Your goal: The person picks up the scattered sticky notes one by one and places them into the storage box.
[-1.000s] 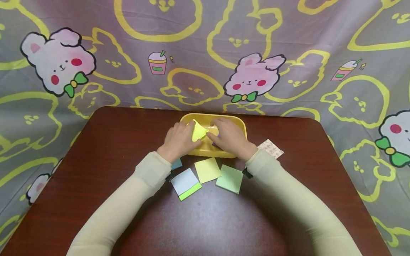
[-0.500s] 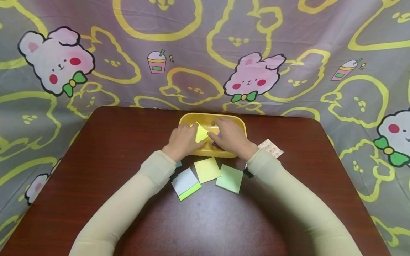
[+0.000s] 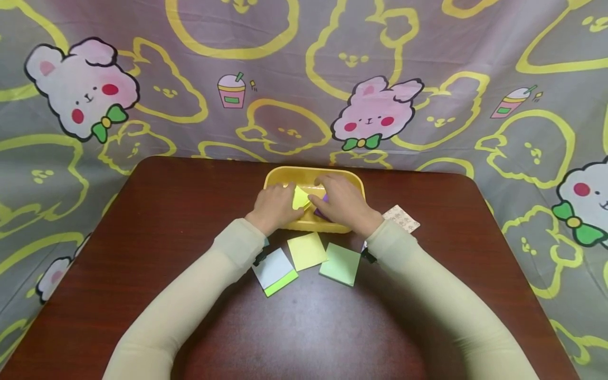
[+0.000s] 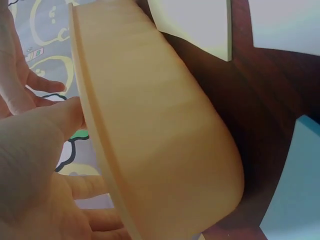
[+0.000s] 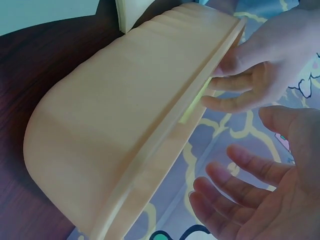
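Observation:
My left hand (image 3: 275, 206) reaches over the left part of a yellow plastic bin (image 3: 349, 227), holding a bright yellow sticky note pad (image 3: 300, 198) by its edge. In the right wrist view a strip of that yellow pad (image 5: 192, 105) shows inside the rim, by the left fingertips. Over the bin's right part is my right hand (image 3: 344, 203), its fingers (image 5: 225, 200) spread and loosely bent with nothing between them. A purple pad (image 3: 323, 208) lies in the bin, partly hidden by the right hand. The bin's near wall (image 4: 150, 110) hides the inside in the left wrist view.
In front of the bin lie a pale yellow pad (image 3: 306, 251), a light green pad (image 3: 340, 264) and a pale blue pad (image 3: 273, 268) over a lime one (image 3: 281, 283). A patterned pad (image 3: 401, 219) sits to the right. A blue pad (image 4: 295, 190) is near the left wrist.
My left hand has moved slightly right and lower into the bin with the bright yellow pad, of which less shows now. The right hand has stayed nearly still.

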The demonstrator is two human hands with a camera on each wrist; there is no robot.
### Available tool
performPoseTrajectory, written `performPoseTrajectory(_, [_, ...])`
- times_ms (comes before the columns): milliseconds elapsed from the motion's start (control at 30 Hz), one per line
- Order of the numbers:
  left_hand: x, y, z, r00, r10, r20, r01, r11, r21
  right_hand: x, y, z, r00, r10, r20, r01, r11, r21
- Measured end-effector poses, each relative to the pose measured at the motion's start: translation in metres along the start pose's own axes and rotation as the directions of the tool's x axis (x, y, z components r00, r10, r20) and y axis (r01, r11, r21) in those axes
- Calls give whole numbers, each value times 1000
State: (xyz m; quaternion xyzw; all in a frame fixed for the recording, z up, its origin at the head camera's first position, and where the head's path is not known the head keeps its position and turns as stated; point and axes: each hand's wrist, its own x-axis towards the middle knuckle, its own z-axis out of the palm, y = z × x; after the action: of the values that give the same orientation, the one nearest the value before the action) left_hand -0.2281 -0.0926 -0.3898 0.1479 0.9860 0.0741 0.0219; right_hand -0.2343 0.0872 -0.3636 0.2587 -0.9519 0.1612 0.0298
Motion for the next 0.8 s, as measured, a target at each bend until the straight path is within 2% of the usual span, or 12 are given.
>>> performPoseTrajectory(200, [5,1,4,1000,-5,26,3,999,52,0,1,0,1000,-10,-10,10,1000,4])
performPoseTrajectory(367, [6,2,6,999,-8,54,5,998,56,0,1,-1,1000,-3,-8,3,1000,5])
performPoseTrajectory(667, [10,4,6,986,-18,163,22,1000,-20,-2,1,-1,1000,15,8,-15,1000,16])
performPoseTrajectory(800, [11,3,5,982,-21,188,30,999,-45,-2,2,-1,1000,23,8,-23,1000,14])
